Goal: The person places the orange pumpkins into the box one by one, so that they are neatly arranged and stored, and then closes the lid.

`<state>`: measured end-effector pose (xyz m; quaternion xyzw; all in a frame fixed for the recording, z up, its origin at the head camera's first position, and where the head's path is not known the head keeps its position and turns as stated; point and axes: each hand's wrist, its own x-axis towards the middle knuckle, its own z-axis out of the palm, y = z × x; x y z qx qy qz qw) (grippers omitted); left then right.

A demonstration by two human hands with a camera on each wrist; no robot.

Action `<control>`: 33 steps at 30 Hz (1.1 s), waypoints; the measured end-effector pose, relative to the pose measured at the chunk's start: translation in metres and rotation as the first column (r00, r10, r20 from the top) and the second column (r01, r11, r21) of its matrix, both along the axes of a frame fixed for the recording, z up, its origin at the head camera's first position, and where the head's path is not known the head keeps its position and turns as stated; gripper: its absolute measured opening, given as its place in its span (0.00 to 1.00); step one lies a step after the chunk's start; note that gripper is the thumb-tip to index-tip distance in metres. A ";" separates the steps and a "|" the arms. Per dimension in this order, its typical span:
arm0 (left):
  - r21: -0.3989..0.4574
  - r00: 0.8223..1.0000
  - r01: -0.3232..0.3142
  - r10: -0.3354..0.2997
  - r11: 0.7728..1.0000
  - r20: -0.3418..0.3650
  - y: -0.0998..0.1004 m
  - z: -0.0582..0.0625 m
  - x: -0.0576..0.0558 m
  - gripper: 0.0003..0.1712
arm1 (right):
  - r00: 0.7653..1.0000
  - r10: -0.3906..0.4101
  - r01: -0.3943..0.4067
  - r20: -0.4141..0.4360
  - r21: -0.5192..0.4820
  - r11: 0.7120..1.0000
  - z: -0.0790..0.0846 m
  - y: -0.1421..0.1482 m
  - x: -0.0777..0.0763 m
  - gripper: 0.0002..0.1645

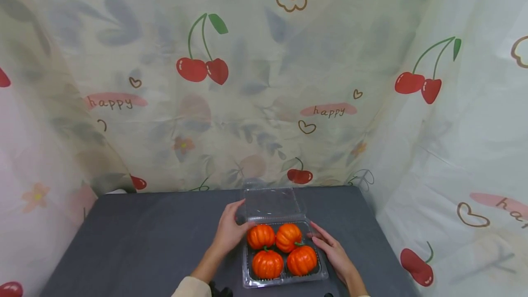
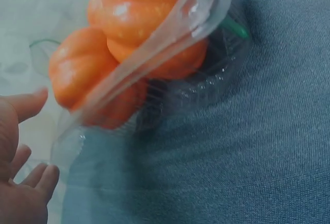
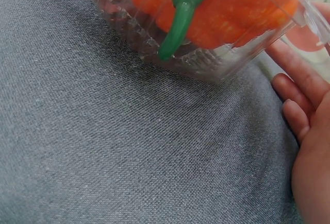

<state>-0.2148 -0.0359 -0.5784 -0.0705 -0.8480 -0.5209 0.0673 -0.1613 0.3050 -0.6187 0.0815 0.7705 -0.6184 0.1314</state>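
Note:
A clear plastic clamshell box [image 1: 284,282] sits on the table with its lid [image 1: 272,203] folded back, away from me. Several small orange toy pumpkins [image 1: 268,264] with green stems fill the tray. My left hand [image 1: 230,226] is at the box's back left corner, fingers spread beside the lid and thumb by the rim. In the left wrist view its fingers [image 2: 31,105] stand apart with nothing between them. At the right wall my right hand [image 1: 335,255] lies alongside, fingers extended; in the right wrist view the fingers [image 3: 299,72] reach behind the box's corner.
Dark grey cloth covers the table [image 1: 156,242]. A pale curtain [image 1: 247,127] printed with cherries and hearts hangs behind it and along both sides. A small black object [image 1: 222,292] shows at the bottom edge, near the left sleeve [image 1: 192,287].

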 end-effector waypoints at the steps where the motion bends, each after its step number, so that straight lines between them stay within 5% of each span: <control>1: 0.021 1.000 0.001 -0.001 1.000 0.021 -0.001 -0.001 -0.001 0.43 | 1.000 0.002 -0.002 0.001 0.005 1.000 0.000 0.000 0.000 0.34; 14: 0.119 0.975 -0.118 0.092 0.986 0.203 -0.008 -0.016 -0.019 0.33 | 1.000 0.002 -0.002 -0.002 -0.011 1.000 -0.001 0.001 -0.001 0.36; 33: 0.149 0.952 -0.087 0.039 0.985 0.303 -0.006 -0.022 -0.023 0.27 | 1.000 0.005 -0.005 -0.006 -0.023 1.000 -0.002 0.002 0.000 0.36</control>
